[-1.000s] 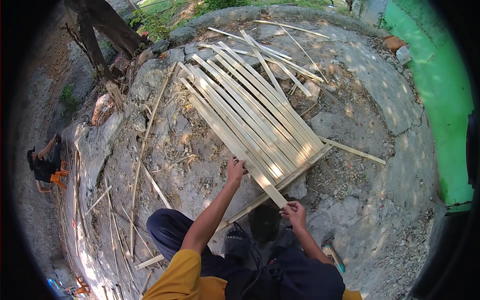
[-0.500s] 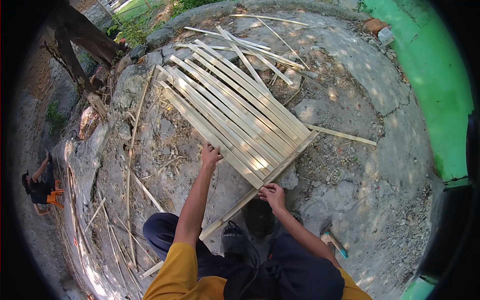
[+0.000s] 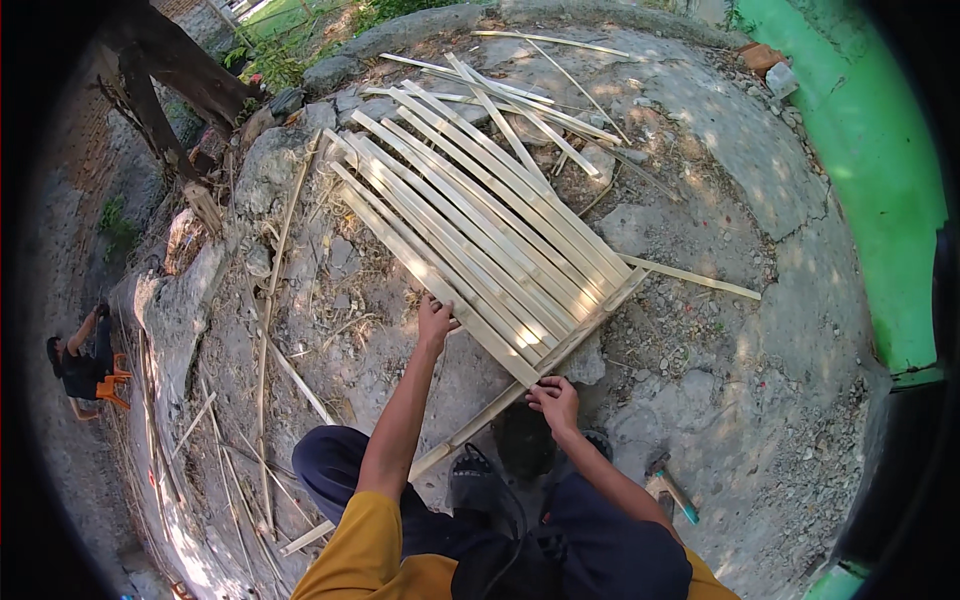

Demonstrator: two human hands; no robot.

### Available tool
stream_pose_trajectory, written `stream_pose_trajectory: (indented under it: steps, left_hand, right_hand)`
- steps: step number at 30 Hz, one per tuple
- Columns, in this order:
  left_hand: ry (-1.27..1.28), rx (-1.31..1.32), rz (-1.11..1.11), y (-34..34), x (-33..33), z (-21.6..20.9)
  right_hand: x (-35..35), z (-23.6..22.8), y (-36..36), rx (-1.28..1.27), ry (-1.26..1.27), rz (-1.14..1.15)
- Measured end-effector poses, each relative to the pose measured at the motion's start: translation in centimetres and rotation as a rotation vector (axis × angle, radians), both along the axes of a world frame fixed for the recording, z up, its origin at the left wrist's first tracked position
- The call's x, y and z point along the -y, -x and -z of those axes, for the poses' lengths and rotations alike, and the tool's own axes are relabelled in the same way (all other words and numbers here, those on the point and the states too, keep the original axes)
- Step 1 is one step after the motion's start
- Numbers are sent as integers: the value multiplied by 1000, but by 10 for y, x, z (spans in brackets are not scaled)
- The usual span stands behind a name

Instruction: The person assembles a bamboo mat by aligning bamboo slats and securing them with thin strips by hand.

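Observation:
A row of pale bamboo slats (image 3: 500, 215) lies side by side on the ground, their near ends resting across a bamboo crosspiece (image 3: 490, 408). My left hand (image 3: 437, 318) is closed on the outer edge of the leftmost slat (image 3: 400, 248), partway along it. At the near end of that same slat, my right hand (image 3: 555, 402) pinches its tip where it crosses the crosspiece. The undersides of the slats are hidden. To the right of my feet lies a hammer (image 3: 672, 490) with a teal handle end.
Loose bamboo strips (image 3: 520, 100) lie crossed beyond the row, and more long strips (image 3: 268, 350) lie to the left. A tree trunk (image 3: 185, 70) stands far left. Nearby, a person (image 3: 85, 360) sits on an orange chair (image 3: 115, 382). A green wall (image 3: 870, 170) borders the right.
The whole view has shifted slightly, so the scene sits a little lower and further right. Both hands stay on the same leftmost slat.

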State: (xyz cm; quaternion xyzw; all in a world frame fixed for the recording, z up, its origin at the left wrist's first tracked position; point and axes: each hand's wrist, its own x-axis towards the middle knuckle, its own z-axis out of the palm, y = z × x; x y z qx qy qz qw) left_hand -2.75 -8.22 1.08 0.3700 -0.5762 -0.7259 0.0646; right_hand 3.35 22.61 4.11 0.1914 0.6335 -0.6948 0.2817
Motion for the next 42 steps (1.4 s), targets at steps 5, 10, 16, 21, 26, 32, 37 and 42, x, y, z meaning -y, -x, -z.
stream_pose_trajectory:
  steps: [5, 10, 16, 21, 26, 32, 37, 42]
  left_hand:
    - [24, -15, -28, 0, -1, 3]
    - [17, 2, -31, -3, 2, 8]
    - [38, 8, -9, 4, -3, 3]
    - [145, -107, -46, -2, -13, -8]
    - [142, -161, 14, 16, -46, -56]
    - [-10, -204, 221, 28, -62, -80]
    - [-6, -174, 255, 34, -87, -97]
    - [132, -72, 251, 51, 4, -109]
  right_hand:
    - [1, 3, 0, -1, 19, 0]
    - [2, 4, -1, -6, 34, -8]
    - [-2, 8, 2, -11, 39, 9]
    - [-4, 5, 4, 33, 22, -59]
    - [-31, -13, 14, 102, 169, 40]
    - [-67, -25, 29, -26, 320, -229]
    - [-77, -35, 21, -85, 199, -360]
    - [-65, -64, 16, -94, 183, -482]
